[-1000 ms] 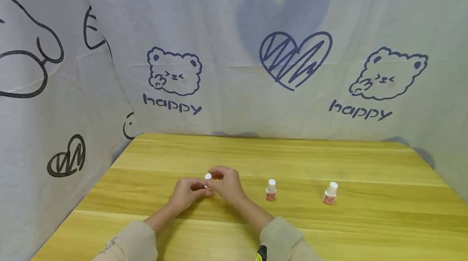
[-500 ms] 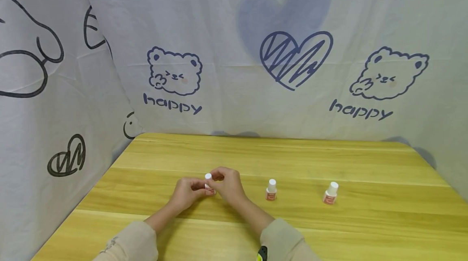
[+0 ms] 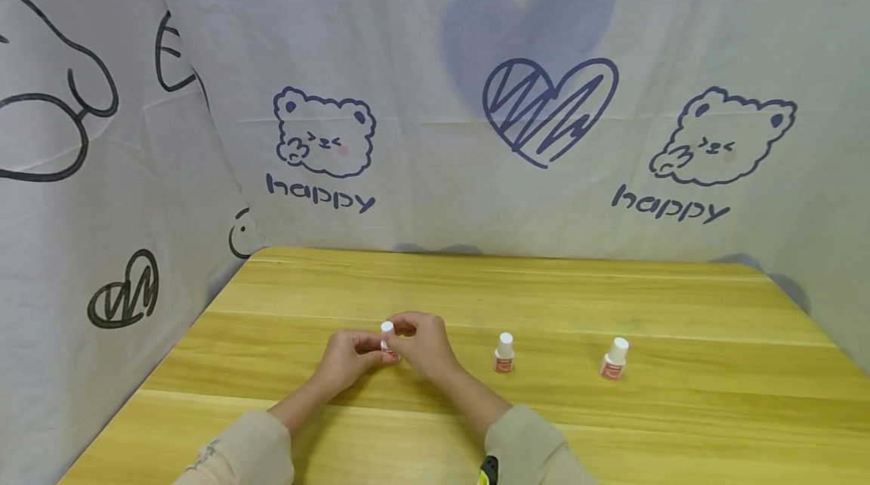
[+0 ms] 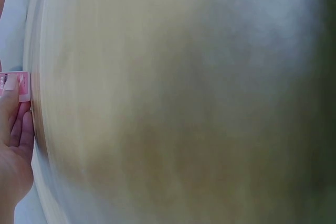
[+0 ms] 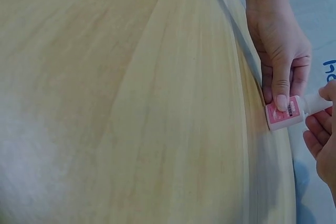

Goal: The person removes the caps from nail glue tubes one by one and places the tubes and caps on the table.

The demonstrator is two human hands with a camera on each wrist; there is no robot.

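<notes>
L hand (image 3: 342, 361) pinches bottle (image 5: 287, 120), R hand (image 3: 430, 347) grips its cap (image 3: 387, 327), prob. to twist it; next move likely calls for steady L hold

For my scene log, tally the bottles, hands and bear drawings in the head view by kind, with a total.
Bottles: 3 (held bottle, middle bottle, rightmost bottle)
Hands: 2 (left hand, right hand)
Bear drawings on the back cloth: 2 (left bear, right bear)
Total: 7
</notes>
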